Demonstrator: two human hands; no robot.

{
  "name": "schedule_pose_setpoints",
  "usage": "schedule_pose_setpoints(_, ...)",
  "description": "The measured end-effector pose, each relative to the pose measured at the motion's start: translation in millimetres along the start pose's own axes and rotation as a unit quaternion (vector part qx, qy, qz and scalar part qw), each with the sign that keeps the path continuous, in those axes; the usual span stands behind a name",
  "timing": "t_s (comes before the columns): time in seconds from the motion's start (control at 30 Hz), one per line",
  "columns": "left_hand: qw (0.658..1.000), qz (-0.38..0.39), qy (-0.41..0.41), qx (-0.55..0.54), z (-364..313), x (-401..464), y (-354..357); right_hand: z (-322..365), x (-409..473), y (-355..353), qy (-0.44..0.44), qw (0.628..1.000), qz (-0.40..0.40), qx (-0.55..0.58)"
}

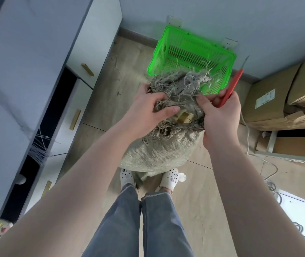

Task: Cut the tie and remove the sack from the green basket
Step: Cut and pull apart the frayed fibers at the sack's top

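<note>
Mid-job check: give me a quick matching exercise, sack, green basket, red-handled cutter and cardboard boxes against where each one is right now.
Things:
1. sack
2. green basket
3. red-handled cutter
4. cardboard boxes

Places:
A. stacked at the right by the wall
B. held in the right hand
C. on the floor in front of the feet, its frayed mouth gripped by both hands
D. beyond the sack, near the wall

Pairs: 1-C, 2-D, 3-B, 4-A

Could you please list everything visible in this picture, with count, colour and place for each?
sack: one, grey-beige woven, frayed open mouth, on the floor before the feet
green basket: one, bright green, by the wall beyond the sack
cutter: one, red handle, in the right hand
cardboard boxes: several, brown, right side
cabinet: white, left side
cables: white, floor at right
left hand: grips the sack mouth
right hand: grips the sack mouth and the cutter
</note>
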State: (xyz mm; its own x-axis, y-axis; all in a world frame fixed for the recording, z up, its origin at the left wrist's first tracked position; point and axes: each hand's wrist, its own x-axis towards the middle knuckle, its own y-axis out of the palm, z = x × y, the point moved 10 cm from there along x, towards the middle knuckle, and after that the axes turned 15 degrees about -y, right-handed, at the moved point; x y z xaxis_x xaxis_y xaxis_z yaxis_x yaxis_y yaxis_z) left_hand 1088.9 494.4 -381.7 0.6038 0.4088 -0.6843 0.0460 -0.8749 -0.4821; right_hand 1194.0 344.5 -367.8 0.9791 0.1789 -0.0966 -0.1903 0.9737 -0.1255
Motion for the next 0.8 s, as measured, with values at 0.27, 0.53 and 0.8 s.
schedule_pose_setpoints(0.27,0.995,-0.070,0.055,-0.040,0.2,-0.5,2.4,6.7,2.8,12.3,-0.013,0.987,0.098,-0.125)
schedule_pose_setpoints(0.53,0.991,-0.129,0.048,-0.005,8.1,-1.1,-6.4,7.5,18.8,2.6,-0.038,0.973,0.037,-0.223)
schedule_pose_setpoints(0.8,0.991,-0.105,0.038,-0.076,16.7,1.6,-2.6,-6.3,12.4,1.4,0.056,0.978,0.094,-0.175)
